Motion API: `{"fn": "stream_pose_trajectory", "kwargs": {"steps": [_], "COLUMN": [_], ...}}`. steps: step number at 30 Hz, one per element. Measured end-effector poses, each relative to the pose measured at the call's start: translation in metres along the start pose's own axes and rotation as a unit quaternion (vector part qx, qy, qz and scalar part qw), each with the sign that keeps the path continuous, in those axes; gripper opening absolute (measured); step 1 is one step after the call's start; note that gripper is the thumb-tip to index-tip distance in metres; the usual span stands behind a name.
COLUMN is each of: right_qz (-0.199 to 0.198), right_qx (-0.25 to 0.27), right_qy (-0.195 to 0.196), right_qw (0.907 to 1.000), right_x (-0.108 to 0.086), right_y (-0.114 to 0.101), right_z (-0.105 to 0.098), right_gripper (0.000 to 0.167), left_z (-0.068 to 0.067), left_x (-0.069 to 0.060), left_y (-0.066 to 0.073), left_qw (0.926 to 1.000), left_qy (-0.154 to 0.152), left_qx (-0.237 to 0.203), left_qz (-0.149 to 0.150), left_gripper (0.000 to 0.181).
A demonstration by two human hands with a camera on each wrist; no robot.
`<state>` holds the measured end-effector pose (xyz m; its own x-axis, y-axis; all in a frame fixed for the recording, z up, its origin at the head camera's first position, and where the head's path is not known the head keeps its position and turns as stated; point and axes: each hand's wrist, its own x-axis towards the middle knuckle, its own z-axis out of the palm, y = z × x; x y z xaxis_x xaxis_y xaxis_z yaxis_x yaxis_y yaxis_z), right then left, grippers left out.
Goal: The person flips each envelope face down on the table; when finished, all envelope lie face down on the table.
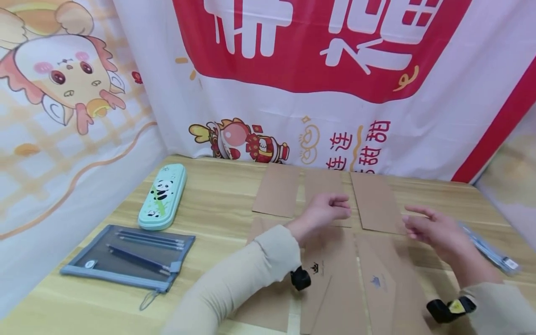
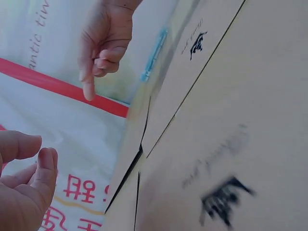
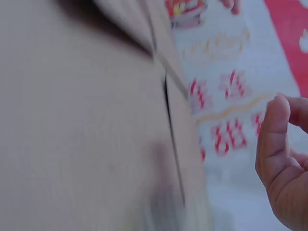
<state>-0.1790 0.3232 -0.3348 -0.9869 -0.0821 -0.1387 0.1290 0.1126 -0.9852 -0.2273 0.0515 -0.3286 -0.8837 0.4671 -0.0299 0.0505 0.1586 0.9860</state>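
Observation:
My left hand (image 1: 321,213) hovers over the brown kraft envelopes with its fingers loosely bent and nothing in them. To its right, the other hand (image 1: 437,231) hangs near the back right envelope (image 1: 374,200), index finger extended and the rest curled, also holding nothing. Two more plain envelopes lie in the back row, on the left (image 1: 276,190) and in the middle (image 1: 322,180). Nearer me are the front left envelope (image 1: 270,304), partly under my sleeve, a middle one (image 1: 343,288) with a black crown print, and a right one (image 1: 404,288) with a bluish-looking crown.
A mint panda pencil case (image 1: 163,197) stands at the table's left. Before it lies a blue mesh zip pouch (image 1: 130,256) with several pens or pencils inside. A clear-wrapped blue item (image 1: 492,251) lies at the right. Printed cloth (image 1: 268,102) hangs behind the table.

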Motion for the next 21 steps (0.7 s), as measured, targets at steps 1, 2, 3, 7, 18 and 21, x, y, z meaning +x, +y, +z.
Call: {"fn": "stream_pose_trajectory", "kwargs": {"steps": [1, 2, 3, 7, 18, 21], "right_qz": [-0.005, -0.011, -0.016, -0.028, -0.022, -0.006], "right_qx": [0.029, 0.054, 0.073, 0.13, 0.166, 0.152], "right_qy": [-0.005, -0.011, -0.019, -0.065, -0.222, -0.247], "right_qw": [0.9996, 0.9984, 0.997, 0.989, 0.9605, 0.957], "right_x": [-0.002, -0.003, -0.004, -0.009, -0.018, -0.02], "right_y": [-0.002, -0.004, -0.006, -0.011, -0.009, -0.006], "right_z": [0.005, 0.01, 0.016, 0.039, 0.103, 0.119], "right_gripper": [0.017, 0.018, 0.019, 0.021, 0.026, 0.027], "left_z": [-0.004, -0.008, -0.012, -0.028, -0.078, -0.093], "left_x": [-0.004, -0.007, -0.011, -0.028, -0.082, -0.099], "left_y": [-0.001, -0.002, -0.003, -0.007, -0.025, -0.03], "left_qw": [1.0, 0.9999, 0.9998, 0.999, 0.9997, 0.9988], "left_qy": [-0.001, 0.0, 0.001, 0.01, 0.023, 0.041], "left_qx": [-0.008, -0.014, -0.018, -0.043, 0.007, 0.017], "left_qz": [0.002, 0.003, 0.007, 0.006, -0.007, -0.02], "left_gripper": [0.043, 0.043, 0.043, 0.044, 0.046, 0.045]}}
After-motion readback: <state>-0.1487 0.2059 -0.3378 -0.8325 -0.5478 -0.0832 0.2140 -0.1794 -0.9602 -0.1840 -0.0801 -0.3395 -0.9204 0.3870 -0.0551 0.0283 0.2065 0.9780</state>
